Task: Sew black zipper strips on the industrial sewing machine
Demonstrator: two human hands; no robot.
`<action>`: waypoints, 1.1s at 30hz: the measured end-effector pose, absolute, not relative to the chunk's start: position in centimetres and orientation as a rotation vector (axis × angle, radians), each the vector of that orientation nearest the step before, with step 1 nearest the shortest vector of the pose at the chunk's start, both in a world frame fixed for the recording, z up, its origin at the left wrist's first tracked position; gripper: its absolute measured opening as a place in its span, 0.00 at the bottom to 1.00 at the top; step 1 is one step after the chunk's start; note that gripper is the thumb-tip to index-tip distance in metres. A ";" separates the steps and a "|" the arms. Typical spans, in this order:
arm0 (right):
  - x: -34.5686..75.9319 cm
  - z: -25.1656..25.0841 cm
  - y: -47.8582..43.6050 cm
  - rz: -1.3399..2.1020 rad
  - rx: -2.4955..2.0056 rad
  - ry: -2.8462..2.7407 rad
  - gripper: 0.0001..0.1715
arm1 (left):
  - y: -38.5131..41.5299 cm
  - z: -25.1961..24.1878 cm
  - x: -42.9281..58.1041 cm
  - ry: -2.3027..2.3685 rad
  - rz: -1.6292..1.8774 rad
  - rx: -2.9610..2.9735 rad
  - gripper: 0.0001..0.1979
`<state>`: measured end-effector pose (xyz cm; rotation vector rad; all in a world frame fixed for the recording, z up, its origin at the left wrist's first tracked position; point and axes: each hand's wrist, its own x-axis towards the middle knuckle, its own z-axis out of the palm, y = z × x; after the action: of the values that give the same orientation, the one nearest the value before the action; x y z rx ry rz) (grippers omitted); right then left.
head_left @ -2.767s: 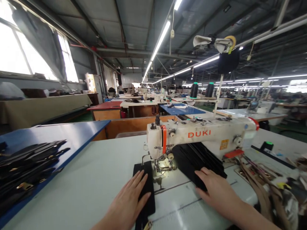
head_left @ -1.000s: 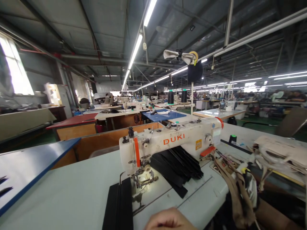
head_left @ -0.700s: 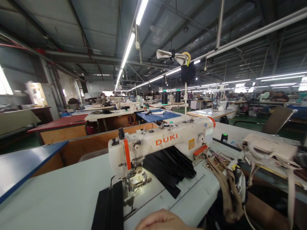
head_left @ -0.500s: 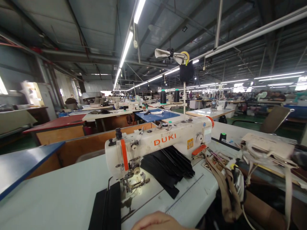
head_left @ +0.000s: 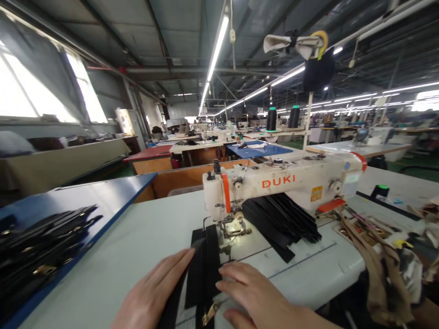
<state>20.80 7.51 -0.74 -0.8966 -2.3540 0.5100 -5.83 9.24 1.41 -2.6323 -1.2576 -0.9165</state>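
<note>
Two black fabric straps (head_left: 211, 256) lie side by side in front of the sewing machine (head_left: 281, 180), left of its lit presser foot (head_left: 236, 232). My left hand (head_left: 154, 288) has its fingers pressed together on a black strap along the left side; its thumb is hidden. My right hand (head_left: 252, 292) reaches in from the right, fingers apart, with its fingertips at the right strap's edge. Below the straps, close to my right hand, is a gold metal clasp (head_left: 210, 314). Under the machine arm lies a fanned pile of black strips (head_left: 281, 221).
More black straps with gold fittings (head_left: 51, 251) lie on a blue-edged table (head_left: 113, 194) at the left. Tan straps (head_left: 387, 274) hang over the table's right side. A black thread cone (head_left: 380, 191) stands behind the machine, and two more rise on a stand.
The view has swung left, so the machine sits further right. My left hand has come into view on the straps, and my right hand has moved up beside them.
</note>
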 end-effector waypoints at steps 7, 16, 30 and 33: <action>19.4 -1.3 8.7 0.272 -0.879 -2.661 0.27 | 14.8 0.7 -2.8 -1.352 -0.567 -2.675 0.26; 19.3 -1.5 10.4 -0.226 -0.743 -2.747 0.11 | 16.1 -1.7 -2.0 -1.412 -0.462 -2.770 0.31; 18.2 -2.5 13.1 -0.258 -0.787 -2.716 0.06 | 15.5 -1.2 -1.4 -1.492 -0.316 -2.756 0.28; 17.6 -2.5 13.9 -0.256 -0.820 -2.749 0.09 | 15.6 -0.8 -1.4 -1.482 -0.279 -2.756 0.30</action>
<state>17.62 13.87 -2.48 -0.8197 -2.7491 -0.2560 -1.43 15.58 -0.79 -2.7556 -1.4816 -0.2787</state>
